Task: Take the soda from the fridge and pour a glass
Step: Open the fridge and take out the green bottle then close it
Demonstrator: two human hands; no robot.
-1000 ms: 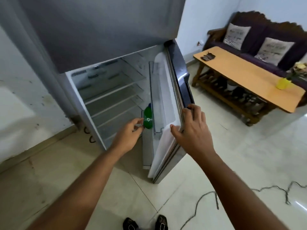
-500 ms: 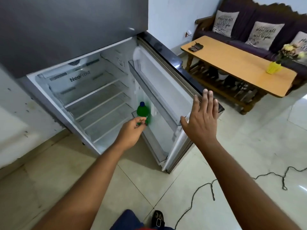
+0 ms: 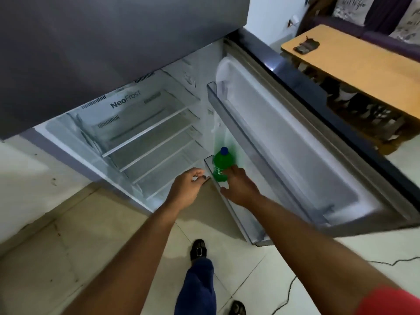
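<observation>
Pale floor tiles (image 3: 95,226) ran under an open fridge (image 3: 145,133) whose wire shelves looked bare, its door (image 3: 295,142) swung wide to the person's right, with a wooden coffee table (image 3: 363,71) beyond. The only thing visible in any compartment was the green soda bottle (image 3: 220,163) with a blue cap, standing upright in the lower door bin (image 3: 236,214), at that bin's hinge end; the upper door bin (image 3: 261,142) appeared to hold nothing. The bottle's long axis was vertical, cap up, and it lay straight ahead of and just beyond both hands. The right hand (image 3: 238,187) was the nearer: its fingers touched the bottle's side and curled around it, though whether the grip had fully closed could not be told from this angle. The left hand (image 3: 187,186) sat just beside the bin's end wall, fingers loosely curled and holding nothing, close to but apart from the bottle. By my reading, the coming move was a straight upward lift to clear the bin wall. No glass was in view.
</observation>
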